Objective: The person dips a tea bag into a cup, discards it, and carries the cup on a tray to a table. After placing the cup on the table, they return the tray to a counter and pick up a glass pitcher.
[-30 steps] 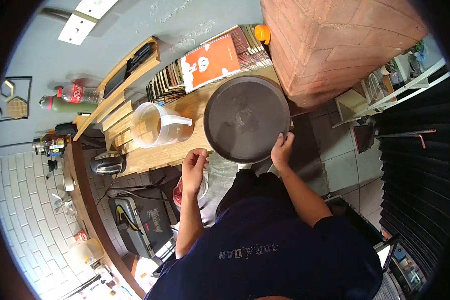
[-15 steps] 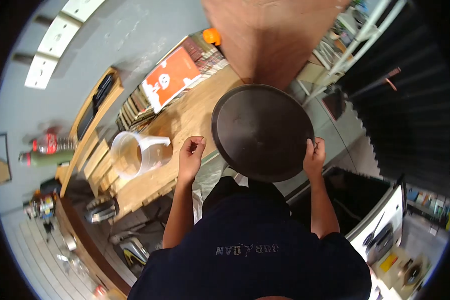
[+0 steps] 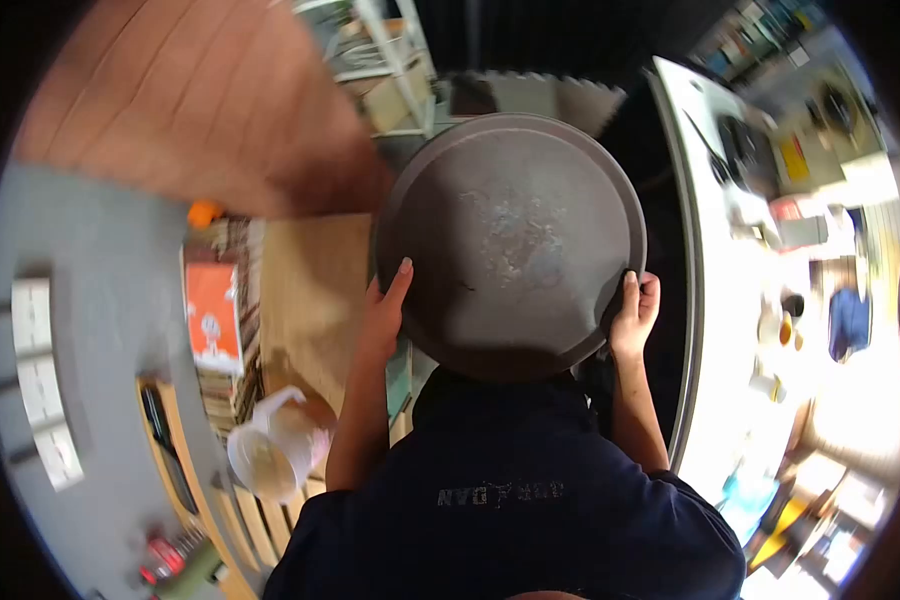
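Two hands on the large round dark metal tray, one per side, holding it up in front of my chest.

- left hand: clamped on the left rim. Thumb lies over the top face. The fingers are hidden under the tray, so I can't tell how far they wrap.
- right hand: clamped on the right rim, near side. Thumb is on the lip and the fingers curl round the edge.
- Both grips sit on the near half of the rim. Most of the tray's weight is out on the far side of my hands.
- The tray face has a pale dried patch in the middle. Nothing loose is on it that I can see.

Risks, my read:
- The far edge could dip, since the load is out past both grips. The left hold looks like the weaker one, and a slip there would drop that side.
- Clearance is tight. The pale wooden table is just left of the tray, and the long white counter is close on the right. The big brick-coloured block is far left. Any swing could clip one of them.
- The clear plastic jug on the table's near end is well clear. The orange-covered book further left is clear too.
- The surroundings are blurred, so these gaps are rough.
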`<state>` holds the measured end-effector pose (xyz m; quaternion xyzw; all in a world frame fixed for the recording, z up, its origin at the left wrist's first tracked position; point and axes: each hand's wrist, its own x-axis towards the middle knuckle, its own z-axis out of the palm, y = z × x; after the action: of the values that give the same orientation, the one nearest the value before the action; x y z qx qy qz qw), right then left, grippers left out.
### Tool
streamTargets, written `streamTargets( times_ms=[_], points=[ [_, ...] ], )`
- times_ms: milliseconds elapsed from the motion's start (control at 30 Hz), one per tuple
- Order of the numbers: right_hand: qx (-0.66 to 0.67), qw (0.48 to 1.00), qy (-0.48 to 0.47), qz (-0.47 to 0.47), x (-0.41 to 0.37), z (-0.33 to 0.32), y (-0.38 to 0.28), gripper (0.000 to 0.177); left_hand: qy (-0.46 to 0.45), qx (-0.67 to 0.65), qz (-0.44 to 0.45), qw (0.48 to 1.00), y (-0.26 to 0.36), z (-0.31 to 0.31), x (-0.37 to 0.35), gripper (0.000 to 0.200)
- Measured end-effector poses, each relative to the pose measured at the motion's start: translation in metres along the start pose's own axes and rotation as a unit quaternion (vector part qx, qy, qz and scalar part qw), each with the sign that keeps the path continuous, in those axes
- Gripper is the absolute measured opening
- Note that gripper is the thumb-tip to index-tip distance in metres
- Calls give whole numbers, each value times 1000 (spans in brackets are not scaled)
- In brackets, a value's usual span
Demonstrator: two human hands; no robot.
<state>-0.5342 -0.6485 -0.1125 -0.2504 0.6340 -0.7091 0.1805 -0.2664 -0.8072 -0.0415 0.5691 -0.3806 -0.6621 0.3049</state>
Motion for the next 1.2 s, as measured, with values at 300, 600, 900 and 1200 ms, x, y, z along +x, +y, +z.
streamTargets(
  times_ms=[300, 600, 900, 1200],
  points=[
    [-40, 977, 199, 61, -63, -130, -30, 8, -216, 41, 38, 975, -25, 140, 9, 54],
    [-361, 884, 254, 154, -85, -266, -45, 20, -292, 193, 54, 935, -88, 283, -22, 65],
    [-392, 870, 236, 184, -82, -313, -42, 16, -369, 195, 19, 909, -110, 338, -27, 67],
    [-444, 822, 264, 239, -81, -301, -41, 22, -412, 232, -22, 881, -123, 358, 11, 70]
  ],
)
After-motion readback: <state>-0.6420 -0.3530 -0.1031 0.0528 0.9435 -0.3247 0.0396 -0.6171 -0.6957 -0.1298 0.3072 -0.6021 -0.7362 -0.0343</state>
